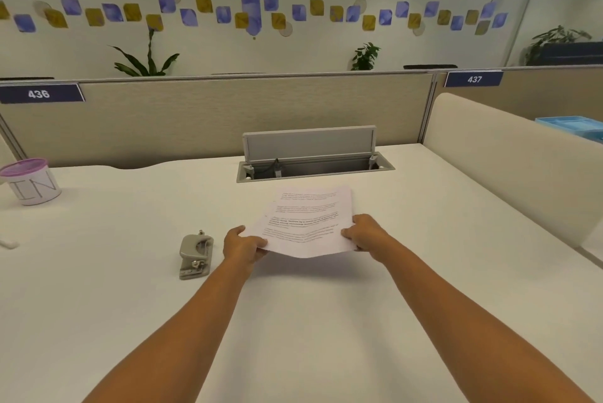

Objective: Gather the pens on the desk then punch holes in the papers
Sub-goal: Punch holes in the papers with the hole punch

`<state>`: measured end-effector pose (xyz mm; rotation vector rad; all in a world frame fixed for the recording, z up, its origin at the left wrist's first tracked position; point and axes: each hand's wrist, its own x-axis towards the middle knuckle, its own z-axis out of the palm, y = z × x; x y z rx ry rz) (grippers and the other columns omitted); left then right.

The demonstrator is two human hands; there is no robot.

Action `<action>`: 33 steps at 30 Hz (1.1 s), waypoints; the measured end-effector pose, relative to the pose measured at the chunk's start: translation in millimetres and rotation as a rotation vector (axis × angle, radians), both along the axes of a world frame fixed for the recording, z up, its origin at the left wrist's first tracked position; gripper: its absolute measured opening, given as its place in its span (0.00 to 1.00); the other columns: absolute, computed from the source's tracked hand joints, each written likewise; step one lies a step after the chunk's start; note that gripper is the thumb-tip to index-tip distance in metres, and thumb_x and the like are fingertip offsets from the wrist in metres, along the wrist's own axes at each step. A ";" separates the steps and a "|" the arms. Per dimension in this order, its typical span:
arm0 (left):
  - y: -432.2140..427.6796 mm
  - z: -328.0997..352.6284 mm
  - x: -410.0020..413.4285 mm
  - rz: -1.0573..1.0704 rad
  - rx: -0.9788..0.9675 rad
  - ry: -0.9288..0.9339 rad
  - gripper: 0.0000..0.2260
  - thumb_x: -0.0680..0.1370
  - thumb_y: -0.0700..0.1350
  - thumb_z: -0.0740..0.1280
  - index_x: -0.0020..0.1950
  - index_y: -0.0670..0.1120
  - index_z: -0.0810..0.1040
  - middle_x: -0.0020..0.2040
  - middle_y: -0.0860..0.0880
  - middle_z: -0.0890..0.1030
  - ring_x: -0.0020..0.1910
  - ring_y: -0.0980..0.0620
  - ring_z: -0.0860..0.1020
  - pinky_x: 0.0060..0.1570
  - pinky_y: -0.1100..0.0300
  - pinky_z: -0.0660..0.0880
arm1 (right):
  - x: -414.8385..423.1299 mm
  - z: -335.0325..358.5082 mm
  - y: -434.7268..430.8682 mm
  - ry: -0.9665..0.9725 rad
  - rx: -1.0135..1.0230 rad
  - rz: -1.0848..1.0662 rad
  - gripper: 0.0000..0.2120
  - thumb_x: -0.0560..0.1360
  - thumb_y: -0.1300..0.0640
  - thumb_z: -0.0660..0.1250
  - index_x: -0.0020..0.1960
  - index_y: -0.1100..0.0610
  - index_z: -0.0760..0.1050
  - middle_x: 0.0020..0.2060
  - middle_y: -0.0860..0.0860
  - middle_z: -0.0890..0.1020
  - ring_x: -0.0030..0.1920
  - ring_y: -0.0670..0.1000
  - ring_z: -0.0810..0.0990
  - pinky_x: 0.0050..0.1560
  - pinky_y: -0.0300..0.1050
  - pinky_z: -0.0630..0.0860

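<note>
Papers between both hands

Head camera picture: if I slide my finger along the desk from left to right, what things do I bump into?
Cup with the purple lid → hole punch → left hand → papers → right hand → blue tray behind the side divider.

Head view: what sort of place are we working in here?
Most likely an open-plan office cubicle: numbered partition signs 436 and 437, a desk with an open cable hatch, and a hole punch beside the papers.
</note>
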<state>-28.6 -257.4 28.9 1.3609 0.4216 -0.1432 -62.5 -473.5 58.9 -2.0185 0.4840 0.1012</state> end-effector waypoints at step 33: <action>-47.3 -10.6 32.2 -0.427 0.608 0.020 0.14 0.74 0.43 0.69 0.58 0.40 0.77 0.39 0.45 0.75 0.26 0.50 0.69 0.23 0.63 0.65 | 29.9 -41.0 -48.1 -0.022 -0.400 -0.064 0.26 0.78 0.52 0.59 0.73 0.60 0.58 0.70 0.58 0.68 0.70 0.58 0.66 0.67 0.49 0.65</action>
